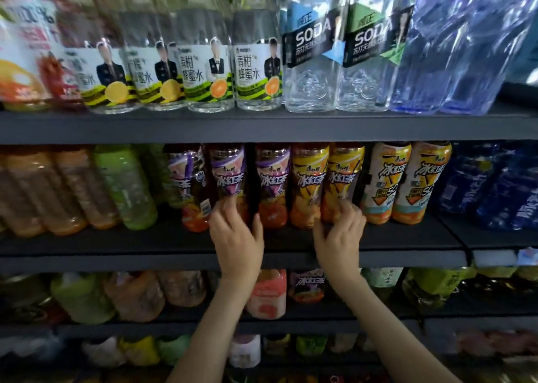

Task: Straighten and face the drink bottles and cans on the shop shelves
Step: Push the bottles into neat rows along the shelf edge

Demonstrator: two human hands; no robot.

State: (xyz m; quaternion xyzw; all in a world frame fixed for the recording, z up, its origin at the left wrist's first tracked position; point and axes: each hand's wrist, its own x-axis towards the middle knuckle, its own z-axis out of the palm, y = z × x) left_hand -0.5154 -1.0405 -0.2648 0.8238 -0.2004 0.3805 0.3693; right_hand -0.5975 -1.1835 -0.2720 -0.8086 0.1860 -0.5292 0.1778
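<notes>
1. Dark grey shop shelving is filling the view, with drinks standing in rows on every tier. The middle shelf (pixel 116 248) is carrying the iced tea bottles being faced.
2. The left hand (pixel 235 237) is gripping a purple-labelled bottle (pixel 228 173) low on its body. Its fingers are curling round the left side and its thumb is pressing into the gap beside the next purple bottle (pixel 272 179).
3. The right hand (pixel 340 237) is gripping a yellow-labelled bottle (pixel 345 170) in the same way, with its thumb wedging against the yellow neighbour (pixel 308 179) on its left.
4. Both held bottles are standing in the front row, set back from the shelf lip, with their labels looking outward.
5. Twisting either bottle is likely risking its neighbour. The bottles are packed shoulder to shoulder, so a turning body could be dragging the next one round and spoiling its facing.
6. Because both grips are sitting low, a hard pull forward could be tipping a tall bottle backward into the row behind, or knocking several over in turn.
7. Working both hands at once is splitting attention, so one bottle could be sliding towards the lip unnoticed.
8. The leftmost purple bottle (pixel 189 184) is showing its barcode, so it is probably waiting to be turned. Reaching across for it could be brushing the bottles already set.
</notes>
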